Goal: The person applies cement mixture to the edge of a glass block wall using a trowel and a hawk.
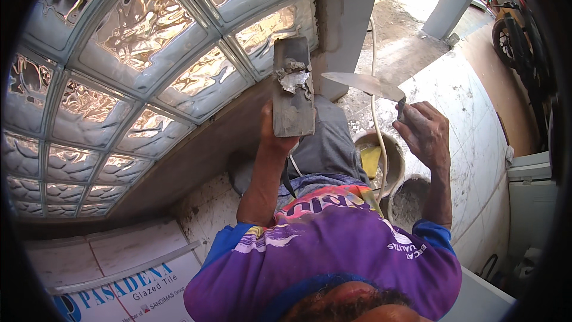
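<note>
2 tools were up in front of the body, over the person's grey trousers (338, 137). The grey rectangular board (295, 118) ran lengthwise away from the body, its far end overlapping the corner of the glass-block panel (143, 36) in view, with a lump of mortar (294, 76) on its upper face. The trowel (363, 84) lay nearly crosswise, its narrow tip pointing left at the board, just short of it in view. The right grip (425, 130) was closed around the trowel's handle, most of which the fingers hid. The left grip (278, 141) held the board from beneath; its fingers were largely out of sight there. A pale hose (373, 42) passed behind the blade and across 1 bucket (394, 155) containing something yellow (370, 161), hard to identify. The right forearm partly covered a 2nd bucket (391, 207) of grey material. Black wheeled equipment (529, 62) at the right was cut off by the dark rim.
</note>
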The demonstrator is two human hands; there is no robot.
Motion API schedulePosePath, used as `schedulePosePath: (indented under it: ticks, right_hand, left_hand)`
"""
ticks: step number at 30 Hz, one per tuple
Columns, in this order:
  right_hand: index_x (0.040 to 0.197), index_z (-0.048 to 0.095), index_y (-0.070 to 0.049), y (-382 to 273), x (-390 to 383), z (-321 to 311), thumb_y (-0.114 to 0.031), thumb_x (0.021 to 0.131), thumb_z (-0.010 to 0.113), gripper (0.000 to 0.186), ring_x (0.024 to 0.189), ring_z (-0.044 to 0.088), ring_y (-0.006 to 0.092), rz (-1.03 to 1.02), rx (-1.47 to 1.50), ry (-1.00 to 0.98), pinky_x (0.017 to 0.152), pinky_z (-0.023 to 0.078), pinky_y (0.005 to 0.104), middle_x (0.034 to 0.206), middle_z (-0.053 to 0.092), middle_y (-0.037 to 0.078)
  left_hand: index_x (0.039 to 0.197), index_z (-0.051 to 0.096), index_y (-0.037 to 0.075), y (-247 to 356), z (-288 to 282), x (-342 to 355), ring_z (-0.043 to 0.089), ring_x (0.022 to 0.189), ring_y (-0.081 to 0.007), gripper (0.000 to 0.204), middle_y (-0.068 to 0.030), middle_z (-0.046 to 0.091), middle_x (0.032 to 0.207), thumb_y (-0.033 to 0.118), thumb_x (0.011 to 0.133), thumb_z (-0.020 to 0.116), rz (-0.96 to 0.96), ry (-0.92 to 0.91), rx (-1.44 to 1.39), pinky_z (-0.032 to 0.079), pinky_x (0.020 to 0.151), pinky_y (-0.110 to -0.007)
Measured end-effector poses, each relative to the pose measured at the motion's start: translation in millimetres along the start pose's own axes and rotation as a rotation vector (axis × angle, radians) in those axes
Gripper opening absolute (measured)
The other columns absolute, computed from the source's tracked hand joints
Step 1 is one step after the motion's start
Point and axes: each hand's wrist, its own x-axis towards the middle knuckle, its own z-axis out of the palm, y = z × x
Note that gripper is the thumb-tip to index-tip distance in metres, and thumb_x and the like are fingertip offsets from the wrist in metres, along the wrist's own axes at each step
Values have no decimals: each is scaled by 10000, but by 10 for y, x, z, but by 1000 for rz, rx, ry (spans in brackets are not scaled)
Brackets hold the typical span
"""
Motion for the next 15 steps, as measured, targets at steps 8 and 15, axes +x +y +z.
schedulePosePath:
  ticks: [8,15]
  right_hand:
    - [891,666,-9,-128,5,126,-132,681,764,263,679,592,224,-63,-52,-56,579,491,348,770,641,87]
    - [923,667,-23,-182,106,234,-148,711,757,262,708,608,220,-87,-103,-13,590,498,340,801,647,77]
  left_hand:
    - [1277,466,13,350,86,5,607,1009,-223,552,-118,575,1161,446,946,381,-169,-93,-613,521,849,-392]
    - [1261,456,-31,375,19,-83,621,955,-194,629,-130,584,1107,502,933,388,70,-95,-89,537,814,-343]
